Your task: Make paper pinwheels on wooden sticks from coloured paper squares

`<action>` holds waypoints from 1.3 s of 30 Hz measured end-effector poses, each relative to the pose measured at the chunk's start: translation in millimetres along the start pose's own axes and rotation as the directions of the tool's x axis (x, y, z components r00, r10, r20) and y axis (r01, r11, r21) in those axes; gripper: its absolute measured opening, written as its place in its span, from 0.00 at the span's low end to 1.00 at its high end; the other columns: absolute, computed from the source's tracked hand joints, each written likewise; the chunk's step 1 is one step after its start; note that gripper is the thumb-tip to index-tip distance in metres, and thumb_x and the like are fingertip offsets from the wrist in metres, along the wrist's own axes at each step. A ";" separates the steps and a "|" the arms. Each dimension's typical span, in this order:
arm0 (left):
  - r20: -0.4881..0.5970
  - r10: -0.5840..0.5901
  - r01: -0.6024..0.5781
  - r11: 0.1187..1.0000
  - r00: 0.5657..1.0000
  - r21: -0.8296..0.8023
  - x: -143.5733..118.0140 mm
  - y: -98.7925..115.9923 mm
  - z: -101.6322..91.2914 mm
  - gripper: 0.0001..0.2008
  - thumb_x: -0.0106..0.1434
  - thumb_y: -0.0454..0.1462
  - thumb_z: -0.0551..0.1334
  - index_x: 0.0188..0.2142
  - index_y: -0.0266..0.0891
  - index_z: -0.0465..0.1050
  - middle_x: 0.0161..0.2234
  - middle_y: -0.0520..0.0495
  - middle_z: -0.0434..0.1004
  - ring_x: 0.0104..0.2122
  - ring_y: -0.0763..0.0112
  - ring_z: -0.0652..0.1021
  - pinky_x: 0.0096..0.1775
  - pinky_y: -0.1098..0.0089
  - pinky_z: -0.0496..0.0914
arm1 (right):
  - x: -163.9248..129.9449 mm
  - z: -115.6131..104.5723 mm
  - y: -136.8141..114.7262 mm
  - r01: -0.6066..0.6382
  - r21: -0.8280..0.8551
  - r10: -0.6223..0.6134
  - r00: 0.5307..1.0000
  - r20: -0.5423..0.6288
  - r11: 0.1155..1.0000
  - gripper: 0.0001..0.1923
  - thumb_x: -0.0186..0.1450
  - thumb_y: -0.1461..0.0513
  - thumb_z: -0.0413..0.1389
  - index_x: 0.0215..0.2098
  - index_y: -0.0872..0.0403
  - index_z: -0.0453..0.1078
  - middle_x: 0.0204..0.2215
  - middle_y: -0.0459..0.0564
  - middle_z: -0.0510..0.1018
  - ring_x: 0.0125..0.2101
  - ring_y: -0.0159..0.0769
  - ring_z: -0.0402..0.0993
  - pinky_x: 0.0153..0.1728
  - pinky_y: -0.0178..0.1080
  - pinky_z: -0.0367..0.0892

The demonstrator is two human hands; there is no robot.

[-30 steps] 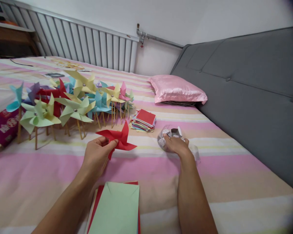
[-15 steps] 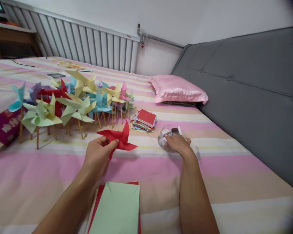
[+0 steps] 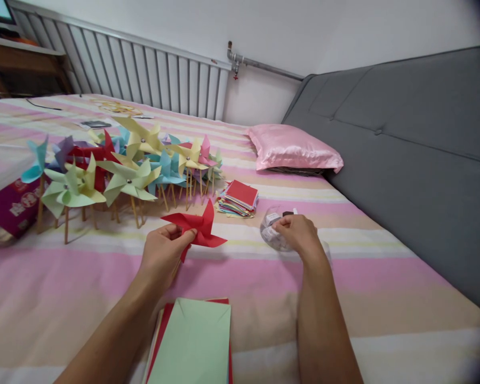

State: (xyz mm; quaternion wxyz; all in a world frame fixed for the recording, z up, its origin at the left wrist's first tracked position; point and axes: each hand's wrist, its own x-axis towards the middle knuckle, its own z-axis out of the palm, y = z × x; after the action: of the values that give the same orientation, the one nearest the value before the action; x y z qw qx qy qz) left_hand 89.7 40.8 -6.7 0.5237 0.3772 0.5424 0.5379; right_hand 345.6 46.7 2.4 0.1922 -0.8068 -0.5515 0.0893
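Observation:
Between thumb and fingers, my left hand (image 3: 166,250) pinches a red paper pinwheel (image 3: 205,230) by its middle, above the bedsheet. My right hand (image 3: 300,234) is over a clear round container (image 3: 272,238) holding small whitish packets and a dark item. Its thumb and forefinger are pressed together; whatever is between them is too small or hidden to make out. Close in front of me lies a stack of coloured paper with a light green sheet (image 3: 196,341) on top. A pile of small paper squares (image 3: 240,194), red uppermost, sits beyond my hands.
Several paper pinwheels on sticks (image 3: 130,181) stand upright at the left, beside a purple package (image 3: 14,208). A pink pillow (image 3: 294,148) lies by the grey headboard (image 3: 404,117). Behind the striped bed is a white radiator (image 3: 144,69).
My right hand has lifted slightly from inside the clear container, its thumb and forefinger now pinched together. The left hand keeps the red pinwheel in the same place. The view has shifted slightly.

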 end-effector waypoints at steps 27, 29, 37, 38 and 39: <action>-0.051 0.110 -0.094 0.963 0.993 0.251 3.9 -3.6 -11.2 0.05 0.43 0.35 0.62 0.19 0.33 0.70 0.13 0.56 0.63 0.14 0.78 0.62 0.18 0.76 0.51 | -8.2 63.2 -38.6 0.477 0.370 -0.561 0.812 0.162 0.797 0.14 0.53 0.70 0.55 0.36 0.54 0.76 0.34 0.51 0.80 0.35 0.36 0.75 0.38 0.36 0.67; -0.051 0.109 -0.094 0.967 0.993 0.238 3.0 -2.3 -10.7 0.05 0.43 0.35 0.62 0.19 0.34 0.70 0.13 0.56 0.63 0.14 0.79 0.62 0.18 0.76 0.51 | -10.1 63.2 -40.2 0.486 0.330 -0.555 0.816 0.160 0.809 0.11 0.54 0.67 0.55 0.33 0.54 0.76 0.32 0.51 0.81 0.33 0.37 0.75 0.36 0.35 0.66; -0.054 0.075 -0.067 0.988 0.996 0.141 -1.0 3.3 -7.3 0.05 0.42 0.34 0.62 0.16 0.35 0.67 0.12 0.58 0.62 0.13 0.80 0.61 0.17 0.77 0.51 | -15.6 71.0 -47.8 0.485 0.269 -0.540 0.819 0.195 0.832 0.08 0.55 0.67 0.55 0.28 0.52 0.76 0.26 0.48 0.80 0.29 0.34 0.74 0.31 0.33 0.62; -0.046 0.062 -0.057 0.992 0.997 0.113 -1.0 3.1 -7.2 0.06 0.42 0.34 0.63 0.16 0.35 0.67 0.12 0.57 0.63 0.13 0.80 0.61 0.17 0.77 0.52 | -16.0 72.4 -48.5 0.482 0.263 -0.536 0.821 0.197 0.836 0.08 0.55 0.67 0.55 0.27 0.53 0.76 0.26 0.48 0.80 0.29 0.34 0.73 0.31 0.33 0.62; -0.036 0.048 -0.044 0.995 0.998 0.086 -0.9 2.7 -7.1 0.07 0.43 0.34 0.63 0.16 0.35 0.66 0.12 0.57 0.64 0.13 0.80 0.62 0.17 0.77 0.53 | -16.4 73.3 -48.9 0.481 0.260 -0.534 0.823 0.196 0.837 0.08 0.54 0.68 0.55 0.26 0.53 0.76 0.25 0.48 0.80 0.28 0.34 0.73 0.31 0.33 0.61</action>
State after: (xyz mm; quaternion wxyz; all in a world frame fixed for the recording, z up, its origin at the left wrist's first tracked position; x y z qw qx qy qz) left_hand 82.5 39.0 -4.8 0.4842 0.4013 0.5658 0.5333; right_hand 271.5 62.6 -45.4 0.2147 -0.5877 -0.7555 0.1945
